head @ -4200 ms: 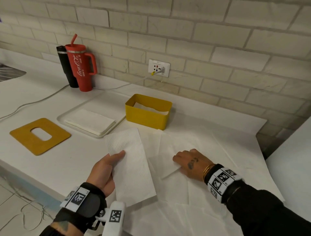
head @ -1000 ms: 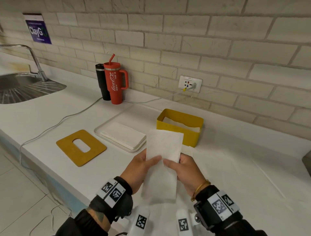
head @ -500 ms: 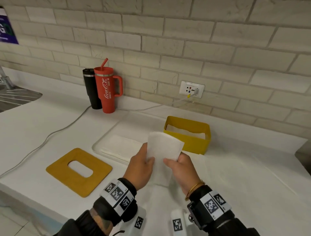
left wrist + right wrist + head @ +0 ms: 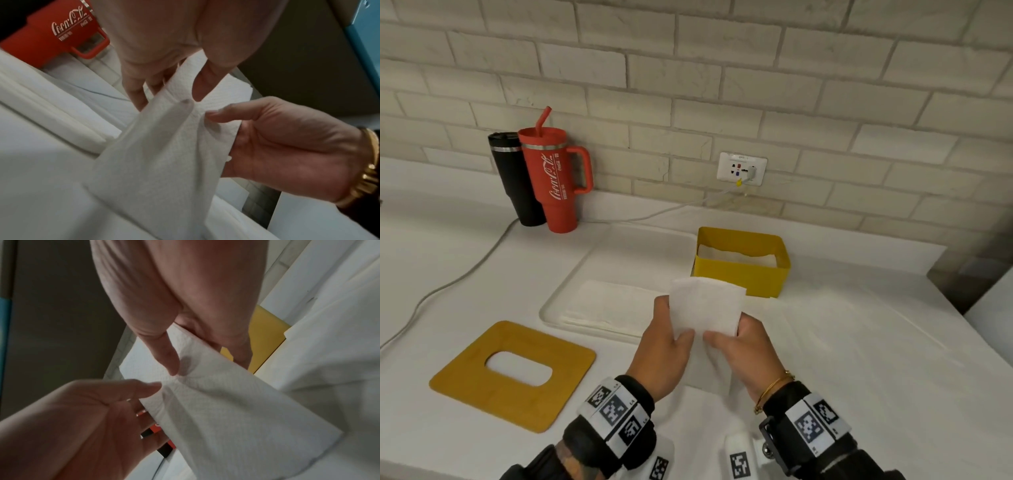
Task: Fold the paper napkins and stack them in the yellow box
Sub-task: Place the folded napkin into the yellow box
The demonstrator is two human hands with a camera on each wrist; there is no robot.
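We count two hands, the left hand [image 4: 666, 346] and the right hand [image 4: 743, 349], and between them one paper napkin [image 4: 705, 308] held up off the worktop [image 4: 448, 267]. There is one yellow box [image 4: 743, 274], one white tray [image 4: 592, 267] bearing one stack of napkins [image 4: 609, 301] whose sheets we cannot number, and one yellow board with a cut-out [image 4: 513, 373]. We see two tumblers against the wall: one red tumbler [image 4: 554, 181] with one straw [image 4: 543, 120], and one black tumbler [image 4: 512, 178]. One wall socket [image 4: 741, 168] and one cable [image 4: 465, 274] complete the tally. Napkins inside the box are too hidden to count.
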